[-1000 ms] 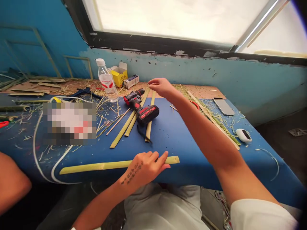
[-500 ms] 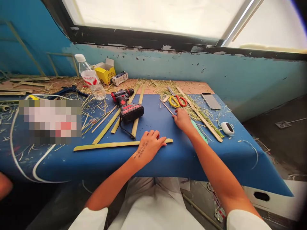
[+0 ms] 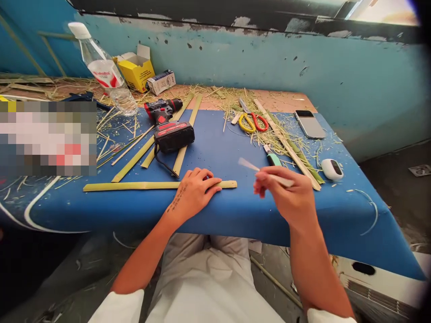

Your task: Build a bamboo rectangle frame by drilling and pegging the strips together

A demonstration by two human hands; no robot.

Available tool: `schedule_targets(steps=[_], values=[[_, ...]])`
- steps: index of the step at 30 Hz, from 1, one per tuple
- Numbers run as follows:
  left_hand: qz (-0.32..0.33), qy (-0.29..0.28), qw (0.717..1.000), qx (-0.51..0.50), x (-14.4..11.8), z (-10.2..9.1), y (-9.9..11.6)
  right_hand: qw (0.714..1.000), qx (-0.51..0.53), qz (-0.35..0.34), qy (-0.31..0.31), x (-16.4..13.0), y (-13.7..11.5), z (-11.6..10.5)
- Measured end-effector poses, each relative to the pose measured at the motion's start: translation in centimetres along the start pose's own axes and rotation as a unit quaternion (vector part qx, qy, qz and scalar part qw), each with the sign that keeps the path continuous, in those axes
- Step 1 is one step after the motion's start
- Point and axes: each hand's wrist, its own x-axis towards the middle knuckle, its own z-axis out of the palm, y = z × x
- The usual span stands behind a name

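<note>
Near the table's front edge, a long flat bamboo strip [image 3: 128,185] lies lengthwise, with a small dark dot near its right end. My left hand [image 3: 190,190] grips it right of its middle, fingers over the far side and thumb along the near side. My right hand [image 3: 289,193] is raised beyond the strip's right end, fingers closed around a thin stick [image 3: 248,164]. The stick points left, and motion blurs its tip. Just past that hand lies a teal-handled tool [image 3: 273,158], partly hidden. Scissors [image 3: 252,122] with yellow and red handles rest farther back.
A cordless drill [image 3: 171,128] lies across more bamboo strips [image 3: 134,159]. Behind are a water bottle [image 3: 107,74], a yellow box [image 3: 136,72] and a small carton [image 3: 161,82]. At right lie a phone [image 3: 310,124], a white device [image 3: 332,169] and bamboo shavings [image 3: 286,134].
My right hand has picked up the thin stick from the table and drawn it back towards me. My left hand stays on the bamboo strip. The view has tilted down.
</note>
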Motion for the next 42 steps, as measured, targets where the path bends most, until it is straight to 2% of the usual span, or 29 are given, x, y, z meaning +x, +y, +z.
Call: schedule_targets(steps=[1, 5, 8, 10, 17, 26, 30, 36, 42], values=[[-0.006, -0.002, 1.000, -0.008, 0.0, -0.1, 0.0, 0.999, -0.004, -0.028, 0.045, -0.6, 0.1, 0.3], [-0.017, -0.007, 1.000, -0.020, 0.0, -0.1, 0.1, 0.981, -0.057, -0.107, 0.152, -1.3, 1.2, 1.5], [-0.016, -0.004, 1.000, -0.018, -0.1, -0.1, 0.2, 0.943, -0.106, -0.159, 0.271, -0.7, 1.8, 1.8], [-0.015, -0.004, 1.000, -0.023, -0.2, -0.1, 0.2, 0.929, -0.133, -0.179, 0.297, -0.2, 2.0, 1.7], [-0.031, -0.003, 0.998, -0.050, -0.1, 0.0, 0.1, 0.945, -0.200, -0.176, 0.188, 0.5, 2.4, 1.1], [-0.033, -0.006, 0.998, -0.045, -0.2, -0.1, 0.2, 0.943, -0.202, -0.211, 0.159, 0.9, 2.4, 1.0], [-0.034, -0.010, 0.998, -0.044, -0.1, -0.1, 0.1, 0.949, -0.224, -0.202, 0.089, 1.5, 1.4, 0.7], [-0.038, -0.007, 0.998, -0.041, -0.2, 0.1, 0.1, 0.920, -0.305, -0.247, 0.010, 1.4, -0.2, 0.8], [-0.044, -0.006, 0.998, -0.037, -0.3, 0.0, 0.2, 0.899, -0.297, -0.319, -0.046, 0.4, 0.0, 1.1]])
